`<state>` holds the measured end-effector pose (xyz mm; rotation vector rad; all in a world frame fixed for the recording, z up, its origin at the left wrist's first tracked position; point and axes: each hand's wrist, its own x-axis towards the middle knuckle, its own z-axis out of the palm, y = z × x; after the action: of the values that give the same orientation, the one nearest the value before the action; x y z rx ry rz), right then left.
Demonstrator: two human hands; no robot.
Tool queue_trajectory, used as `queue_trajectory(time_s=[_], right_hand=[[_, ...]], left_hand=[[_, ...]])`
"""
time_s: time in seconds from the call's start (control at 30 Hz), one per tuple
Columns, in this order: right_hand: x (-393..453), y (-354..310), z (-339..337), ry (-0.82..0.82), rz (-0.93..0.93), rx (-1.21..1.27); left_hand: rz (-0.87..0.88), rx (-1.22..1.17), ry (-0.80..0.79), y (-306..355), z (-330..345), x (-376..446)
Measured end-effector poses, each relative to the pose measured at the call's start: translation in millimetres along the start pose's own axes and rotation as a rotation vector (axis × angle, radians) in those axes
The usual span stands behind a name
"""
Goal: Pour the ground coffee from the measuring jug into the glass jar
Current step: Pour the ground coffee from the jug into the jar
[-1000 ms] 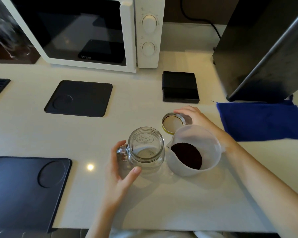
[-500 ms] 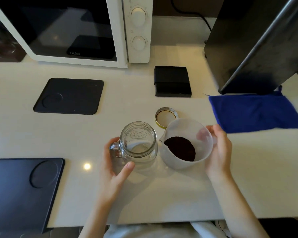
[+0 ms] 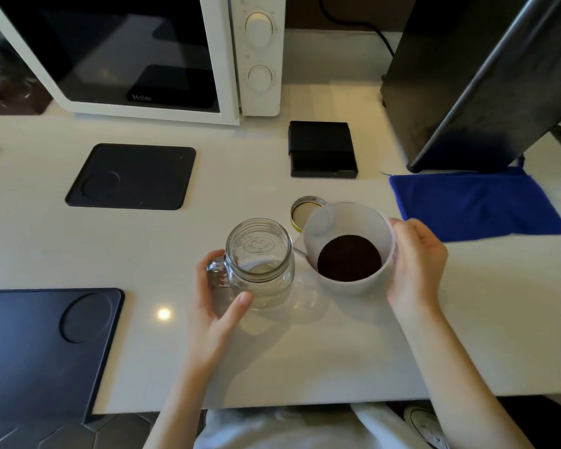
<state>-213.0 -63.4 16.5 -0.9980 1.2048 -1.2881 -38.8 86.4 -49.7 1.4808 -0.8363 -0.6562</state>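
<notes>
On the smooth white bench (image 3: 305, 351), the clear ribbed glass jar (image 3: 259, 264) is cupped by the left hand (image 3: 214, 306), while the translucent round measuring jug (image 3: 347, 251) of dark ground coffee (image 3: 348, 258), just right, is gripped by the right hand (image 3: 415, 264).

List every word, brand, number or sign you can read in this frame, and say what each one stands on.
"Haier": at the bottom of the dark glass door of the white microwave oven.
Small marks around the two round white microwave dials: too small to read.
Embossed emblem on the base of the empty clear glass jar with a handle: blurred, not readable.
Translucent white plastic measuring jug holding ground coffee: no visible markings.
</notes>
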Motion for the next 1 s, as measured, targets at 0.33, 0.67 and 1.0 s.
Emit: queue_trajectory(time_s=[0.33, 0.67, 1.0], right_hand=[[-1.7, -15.1, -6.5, -0.269, -0.353, -0.323], [2.6, -19.4, -5.5, -0.366, -0.419, -0.355], [25.0, -29.6, -8.5, -0.199, -0.296, -0.225]], left_hand=[[0.012, -0.145, 0.037, 4.6, 2.5, 6.2], [-0.019, -0.078, 0.297, 19.4, 13.2, 20.7], [-0.056, -0.166, 0.391, 27.3, 24.2, 34.8]])
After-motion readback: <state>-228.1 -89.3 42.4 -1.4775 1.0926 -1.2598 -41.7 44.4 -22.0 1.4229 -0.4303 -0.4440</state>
